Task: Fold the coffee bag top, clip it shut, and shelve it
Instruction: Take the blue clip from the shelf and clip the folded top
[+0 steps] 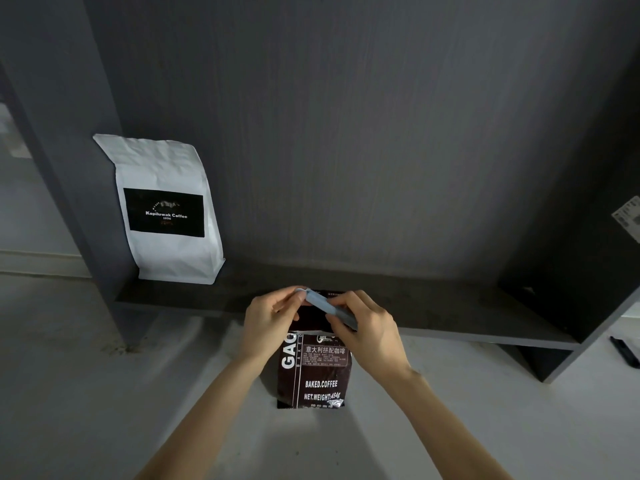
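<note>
Two sets of fingertips point(298, 296) pinched the pale blue clip point(327, 306), left hand point(268, 322) at its far end, right hand point(365, 329) closed around the near end, both at the folded top of the dark coffee bag point(313, 372) standing on the floor before the shelf point(450, 317). Bag looked full, soft-sided, slick foil; best gripped at the fold. White bag point(169, 209) sat shelved at left

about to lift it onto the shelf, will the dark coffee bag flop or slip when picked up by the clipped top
The dark coffee bag looks full and printed 454g, so probably bottom-heavy. Its glossy film may be slippery. The blue clip might slide off, so supporting the body seems safer.
</note>
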A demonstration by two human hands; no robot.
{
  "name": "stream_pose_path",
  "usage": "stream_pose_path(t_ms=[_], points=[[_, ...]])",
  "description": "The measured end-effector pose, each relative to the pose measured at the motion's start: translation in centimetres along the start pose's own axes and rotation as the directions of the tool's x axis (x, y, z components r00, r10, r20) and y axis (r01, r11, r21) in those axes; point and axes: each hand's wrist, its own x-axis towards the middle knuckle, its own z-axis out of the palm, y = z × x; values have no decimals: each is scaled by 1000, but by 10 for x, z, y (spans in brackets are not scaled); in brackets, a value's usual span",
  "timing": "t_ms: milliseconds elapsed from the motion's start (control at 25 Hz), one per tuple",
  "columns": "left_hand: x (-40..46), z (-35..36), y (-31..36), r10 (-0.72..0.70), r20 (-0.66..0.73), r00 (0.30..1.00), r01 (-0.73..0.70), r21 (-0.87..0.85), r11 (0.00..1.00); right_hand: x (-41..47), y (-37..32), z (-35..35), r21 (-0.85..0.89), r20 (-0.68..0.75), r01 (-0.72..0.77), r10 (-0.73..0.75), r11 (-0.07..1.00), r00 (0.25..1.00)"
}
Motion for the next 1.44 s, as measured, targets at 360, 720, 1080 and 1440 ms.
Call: stream_pose_path(t_ms=[360, 720, 1080, 1440], points=[[0, 1, 5, -281, 77, 957, 291, -200, 936, 0, 1, -2, -27, 15, 92, -92, 995, 996], [-2, -4, 7, -274, 105, 956, 294, -337, 894, -3, 2, -3, -66, -72, 65, -70, 996, 995], [-4, -10, -7, -258, 32, 966, 254, -321, 912, -19, 30, -12, 192, -23, -32, 37, 981, 999], [0, -1, -6, -331, -92, 939, 259, -441, 859, -30, 25, -17, 308, 126, -120, 84, 944, 988]])
